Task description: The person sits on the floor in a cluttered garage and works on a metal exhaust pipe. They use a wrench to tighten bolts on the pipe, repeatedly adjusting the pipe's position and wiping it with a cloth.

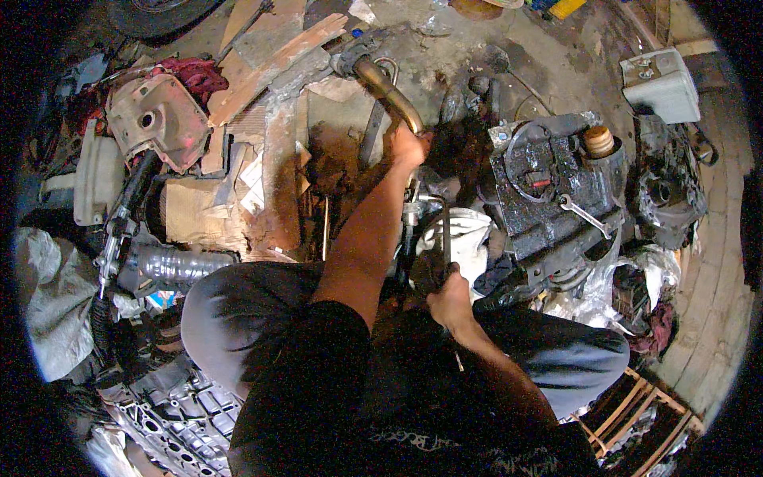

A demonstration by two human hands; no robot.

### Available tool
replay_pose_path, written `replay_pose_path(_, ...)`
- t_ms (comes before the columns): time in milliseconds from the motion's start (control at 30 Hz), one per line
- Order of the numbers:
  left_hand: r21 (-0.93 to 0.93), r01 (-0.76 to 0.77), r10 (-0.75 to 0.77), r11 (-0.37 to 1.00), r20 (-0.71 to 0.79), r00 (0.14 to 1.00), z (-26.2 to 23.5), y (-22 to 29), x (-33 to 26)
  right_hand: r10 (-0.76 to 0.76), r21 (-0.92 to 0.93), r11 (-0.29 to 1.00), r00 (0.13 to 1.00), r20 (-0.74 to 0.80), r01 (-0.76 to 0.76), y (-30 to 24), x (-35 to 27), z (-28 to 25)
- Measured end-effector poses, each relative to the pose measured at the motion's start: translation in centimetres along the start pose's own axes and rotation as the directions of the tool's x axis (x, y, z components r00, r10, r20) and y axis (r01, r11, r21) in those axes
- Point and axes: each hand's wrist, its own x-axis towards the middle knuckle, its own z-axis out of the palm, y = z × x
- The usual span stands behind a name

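Observation:
My left hand [408, 148] is closed round the near end of a bent, brass-coloured metal pipe [387, 94]. At its far end the pipe widens into a dull grey flange [350, 57]. Closer to my body, my right hand [451, 300] grips a dark metal bar [447, 238] whose upper end bends left toward a small metal fitting [411, 208]. I cannot tell whether the bar touches that fitting. A crumpled white cloth [470, 246] lies just behind and beside the bar. Both hands are between my bent knees.
To the right, a greasy black engine part [517, 191] carries a combination wrench [584, 216] and a brown cap [598, 141]. A pale box [660, 86] sits beyond it. Wooden boards [278, 67], a rusty metal cover [155, 119] and a clear plastic bottle [179, 266] lie leftward.

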Motion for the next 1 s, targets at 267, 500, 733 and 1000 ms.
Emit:
replay_pose_path(267, -0.054, 0.0, 0.002, 0.999, 0.027, 1.0, 1.2, -2.4, 1.1, 0.097, -0.089, 0.991, 0.995, 0.004, -0.096, 0.6, 0.0, 1.9)
replay_pose_path(500, -0.046, -0.025, 0.026, 0.999, 0.025, 0.999, 1.2, 0.0, 0.8, 0.437, -0.062, 0.897, 0.899, -0.037, -0.438, 9.1, 3.7, 4.3)
replay_pose_path(733, -0.066, -0.102, 0.099, 0.993, -0.048, 0.994, 2.2, -2.2, 1.9, -0.108, -0.345, 0.938, 0.962, -0.252, 0.015, 11.9, 3.1, 8.1)
replay_pose_path(1000, -0.125, -0.05, 0.054, 0.991, 0.023, 0.998, 1.9, -2.4, 2.2, -0.055, -0.418, 0.904, 0.946, -0.32, -0.089, 13.9, 4.0, 10.6)
